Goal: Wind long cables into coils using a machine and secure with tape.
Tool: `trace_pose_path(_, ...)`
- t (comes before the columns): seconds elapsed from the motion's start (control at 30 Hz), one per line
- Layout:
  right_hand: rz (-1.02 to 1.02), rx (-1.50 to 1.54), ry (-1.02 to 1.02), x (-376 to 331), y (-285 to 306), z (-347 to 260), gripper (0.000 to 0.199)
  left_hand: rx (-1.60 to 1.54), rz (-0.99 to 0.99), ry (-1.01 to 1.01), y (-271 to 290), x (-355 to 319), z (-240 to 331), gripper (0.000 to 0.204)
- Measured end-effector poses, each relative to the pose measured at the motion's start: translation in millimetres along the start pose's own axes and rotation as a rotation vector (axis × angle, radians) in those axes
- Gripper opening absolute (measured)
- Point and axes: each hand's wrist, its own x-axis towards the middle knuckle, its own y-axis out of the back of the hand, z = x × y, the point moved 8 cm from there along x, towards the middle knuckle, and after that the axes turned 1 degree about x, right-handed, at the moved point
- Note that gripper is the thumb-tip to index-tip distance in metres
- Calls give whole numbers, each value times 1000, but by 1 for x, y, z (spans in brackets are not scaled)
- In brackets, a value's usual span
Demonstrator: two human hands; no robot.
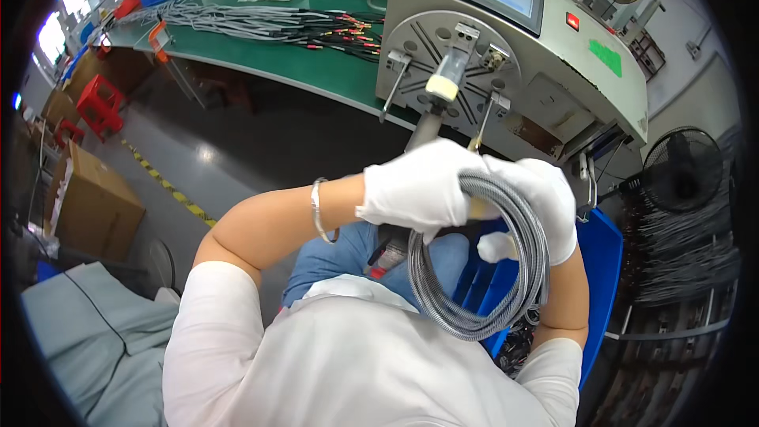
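Note:
A thick coil of grey braided cable (522, 292) hangs in front of my body, held up by both white-gloved hands. My left hand (423, 186) is closed over its upper left side, with the fingertips partly hidden. My right hand (549, 202) wraps the upper right side, its thumb showing inside the loop. Beyond my hands, the round slotted plate (431, 39) of a winding machine (545, 71) carries several metal pegs and a clear, pale-tipped cylinder (449, 75). A dark cable end with a red tip (378, 272) hangs below my left hand.
A green table (261, 59) at the far left bears a long bundle of grey cables (229, 20) with black and red ends. A blue bin (602, 269) stands at my right, near a black fan (681, 170). A cardboard box (99, 205) sits on the floor at left.

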Motion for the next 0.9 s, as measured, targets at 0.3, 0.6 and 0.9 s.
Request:
trace_pose_path(0.3, -98, -331, 184, 27, -23, -26, 16, -68, -540, -91, 4, -2, 21, 26)
trace_pose_path(0.6, 566, 373, -138, 11, 9, 23, 17, -133, 225, -702, 62, -4, 5, 39)
trace_pose_path(0.9, 712, 486, -472, -38, -18, 61, 18, 544, 298, -954, 33, -9, 23, 34)
